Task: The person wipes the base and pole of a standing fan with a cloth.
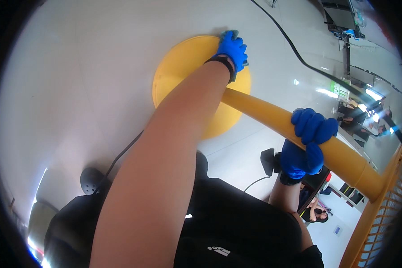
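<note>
My left hand, in a blue glove, is pressed with a grey-green cloth on the far rim of a round yellow base. Bits of cloth show past its fingers. From the base a thick yellow post runs to the lower right. My right hand, also blue-gloved, is wrapped around this post. Beyond it, the post's wider end meets a yellow slatted frame at the right edge. My left forearm hides part of the base.
A black cable crosses the upper right; a thinner cord runs by my dark shoe. A black device is near my right wrist. Other people are in the background at right. The pale floor lies around the base.
</note>
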A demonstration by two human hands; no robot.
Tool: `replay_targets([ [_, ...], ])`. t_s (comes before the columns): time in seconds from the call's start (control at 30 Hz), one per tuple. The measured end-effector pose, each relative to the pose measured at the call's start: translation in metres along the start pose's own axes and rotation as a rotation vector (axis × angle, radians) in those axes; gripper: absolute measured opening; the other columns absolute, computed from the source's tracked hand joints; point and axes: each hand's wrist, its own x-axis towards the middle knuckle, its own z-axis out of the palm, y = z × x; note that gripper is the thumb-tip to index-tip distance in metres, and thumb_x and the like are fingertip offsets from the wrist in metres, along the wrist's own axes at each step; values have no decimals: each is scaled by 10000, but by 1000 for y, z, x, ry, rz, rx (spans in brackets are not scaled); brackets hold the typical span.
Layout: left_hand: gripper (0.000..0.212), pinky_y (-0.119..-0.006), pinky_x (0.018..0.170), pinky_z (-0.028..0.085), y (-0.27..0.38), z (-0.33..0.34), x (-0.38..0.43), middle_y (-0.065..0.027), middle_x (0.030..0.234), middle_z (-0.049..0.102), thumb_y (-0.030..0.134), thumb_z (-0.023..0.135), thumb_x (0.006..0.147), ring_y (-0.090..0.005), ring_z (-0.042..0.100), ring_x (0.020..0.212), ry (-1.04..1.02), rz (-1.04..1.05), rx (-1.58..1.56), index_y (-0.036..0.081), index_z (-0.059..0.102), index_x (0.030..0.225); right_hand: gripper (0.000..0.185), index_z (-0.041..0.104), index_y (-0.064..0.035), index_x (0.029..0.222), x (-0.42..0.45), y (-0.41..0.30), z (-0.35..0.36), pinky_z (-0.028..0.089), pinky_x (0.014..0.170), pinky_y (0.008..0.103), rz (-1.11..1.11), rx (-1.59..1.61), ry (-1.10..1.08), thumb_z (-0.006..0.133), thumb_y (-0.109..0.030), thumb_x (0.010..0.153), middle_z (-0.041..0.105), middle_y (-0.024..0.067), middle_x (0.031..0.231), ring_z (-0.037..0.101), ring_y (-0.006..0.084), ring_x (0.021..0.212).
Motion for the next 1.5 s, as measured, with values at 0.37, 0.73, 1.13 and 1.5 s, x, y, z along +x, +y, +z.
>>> replay_targets([
  [0.37,577,-472,1058,269,-13,-11,-109,-72,1413,365,445,510,859,-314,351,1256,183,-294,15,128,426,1334,257,393,-123,737,9,1,-7,387,685,348,-29,-4,53,645,-149,691,421,26,618,419,174,617],
  [0.73,625,-560,1059,226,63,3,-265,-179,1436,287,267,563,828,-417,280,1278,243,-375,-217,38,355,1371,164,415,-97,765,3,-4,-10,390,756,353,-48,21,50,553,-85,677,431,49,685,425,182,681],
  [1.13,738,-532,1026,287,-7,3,-186,-139,1444,311,522,541,812,-423,316,1275,304,-352,-76,116,350,1398,189,394,-116,762,-2,0,-10,369,722,345,-40,8,33,553,-92,662,399,32,669,396,172,662],
  [1.5,570,-528,1035,291,10,4,-210,-196,1382,366,357,513,871,-395,362,1232,344,-313,97,26,420,1326,210,376,-123,751,2,0,-5,361,691,336,-55,48,32,567,-95,667,387,25,656,374,164,645],
])
